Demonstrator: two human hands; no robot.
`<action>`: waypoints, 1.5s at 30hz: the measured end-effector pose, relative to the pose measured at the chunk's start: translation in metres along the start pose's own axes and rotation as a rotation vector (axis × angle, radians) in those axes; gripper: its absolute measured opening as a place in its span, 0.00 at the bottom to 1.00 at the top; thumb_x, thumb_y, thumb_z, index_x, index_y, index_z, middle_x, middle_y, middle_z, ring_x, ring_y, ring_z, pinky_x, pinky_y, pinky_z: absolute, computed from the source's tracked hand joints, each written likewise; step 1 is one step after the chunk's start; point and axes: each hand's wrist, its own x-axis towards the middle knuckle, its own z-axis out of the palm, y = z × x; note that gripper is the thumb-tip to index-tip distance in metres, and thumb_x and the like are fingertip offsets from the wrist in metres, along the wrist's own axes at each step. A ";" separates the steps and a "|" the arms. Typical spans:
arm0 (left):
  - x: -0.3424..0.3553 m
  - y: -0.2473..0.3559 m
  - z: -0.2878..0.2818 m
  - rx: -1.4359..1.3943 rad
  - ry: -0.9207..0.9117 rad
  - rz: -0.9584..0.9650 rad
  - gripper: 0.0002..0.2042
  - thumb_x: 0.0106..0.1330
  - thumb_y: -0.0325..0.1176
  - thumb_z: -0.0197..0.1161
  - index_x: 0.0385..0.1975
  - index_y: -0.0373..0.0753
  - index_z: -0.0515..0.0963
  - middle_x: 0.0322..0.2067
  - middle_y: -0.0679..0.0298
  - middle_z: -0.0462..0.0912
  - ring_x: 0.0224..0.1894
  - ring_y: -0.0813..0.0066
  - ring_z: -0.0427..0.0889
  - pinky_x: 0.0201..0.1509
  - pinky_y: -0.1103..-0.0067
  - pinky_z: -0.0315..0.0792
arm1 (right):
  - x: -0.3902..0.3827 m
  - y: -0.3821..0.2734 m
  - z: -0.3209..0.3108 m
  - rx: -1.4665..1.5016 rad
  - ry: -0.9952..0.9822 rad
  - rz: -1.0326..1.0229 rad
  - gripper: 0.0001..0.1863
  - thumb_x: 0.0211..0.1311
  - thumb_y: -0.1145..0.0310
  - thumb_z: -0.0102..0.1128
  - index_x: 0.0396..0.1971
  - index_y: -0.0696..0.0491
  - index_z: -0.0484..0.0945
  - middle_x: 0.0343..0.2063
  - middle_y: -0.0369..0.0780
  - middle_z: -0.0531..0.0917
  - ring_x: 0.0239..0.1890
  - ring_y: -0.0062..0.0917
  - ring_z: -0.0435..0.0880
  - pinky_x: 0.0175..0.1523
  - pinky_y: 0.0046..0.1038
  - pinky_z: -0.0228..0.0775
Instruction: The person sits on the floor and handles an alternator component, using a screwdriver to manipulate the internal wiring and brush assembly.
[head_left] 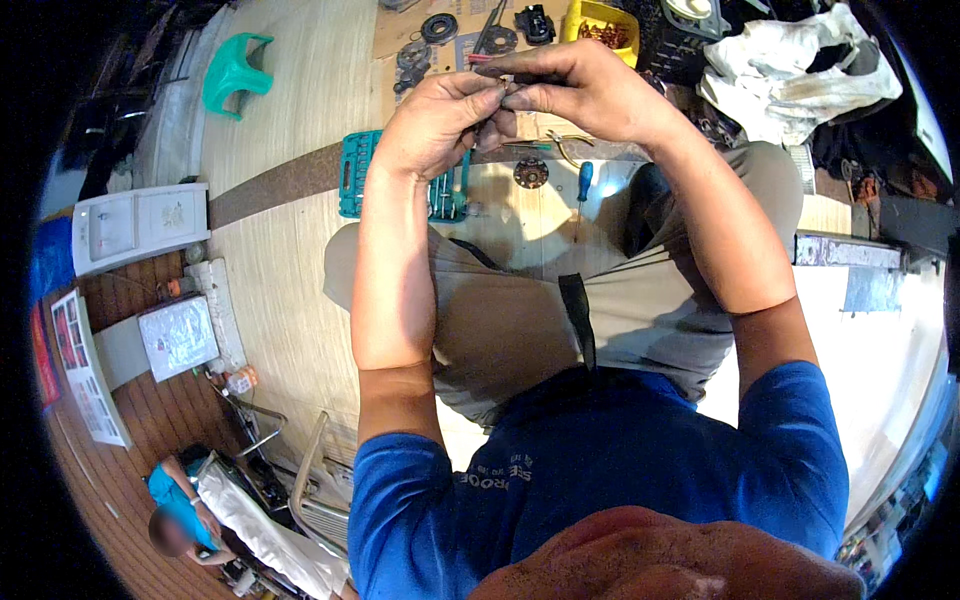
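My left hand (440, 120) and my right hand (575, 92) meet in front of me, thumbs and fingers pinched close together. Both sets of fingers are darkened with grime. Between the fingertips sits something small that I cannot make out. Below them on the floor lie a round metal disc (531, 173) with holes, a blue-handled screwdriver (585, 180) and yellow-handled pliers (568, 148). Behind my left wrist, partly hidden by it, rests an open teal tool case (354, 175).
Dark ring-shaped parts (439, 29) lie on cardboard beyond my hands. A yellow container (625, 25) holds small copper-coloured pieces. White cloth (795, 75) is heaped at the far right. A green stool (235, 72) stands at the left; another person (190, 505) sits at the lower left.
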 end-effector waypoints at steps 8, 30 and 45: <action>-0.001 0.010 0.012 0.304 0.186 0.028 0.09 0.64 0.32 0.59 0.36 0.33 0.80 0.23 0.65 0.81 0.22 0.84 0.74 0.27 0.86 0.68 | 0.003 -0.007 0.003 0.063 0.066 0.176 0.12 0.63 0.68 0.57 0.44 0.57 0.78 0.27 0.32 0.80 0.28 0.11 0.74 0.33 0.16 0.68; 0.008 -0.006 0.022 0.253 0.150 0.276 0.07 0.64 0.33 0.60 0.33 0.36 0.81 0.20 0.70 0.76 0.22 0.85 0.72 0.25 0.87 0.65 | 0.001 -0.002 0.010 0.690 0.273 0.653 0.12 0.59 0.63 0.60 0.30 0.58 0.79 0.20 0.33 0.78 0.16 0.12 0.68 0.18 0.15 0.57; 0.006 0.006 0.018 -0.129 0.206 0.014 0.10 0.64 0.35 0.60 0.33 0.32 0.76 0.20 0.64 0.77 0.17 0.81 0.71 0.19 0.87 0.64 | 0.007 -0.027 -0.010 0.055 0.072 0.359 0.10 0.60 0.69 0.61 0.34 0.62 0.79 0.26 0.38 0.83 0.31 0.18 0.78 0.39 0.22 0.71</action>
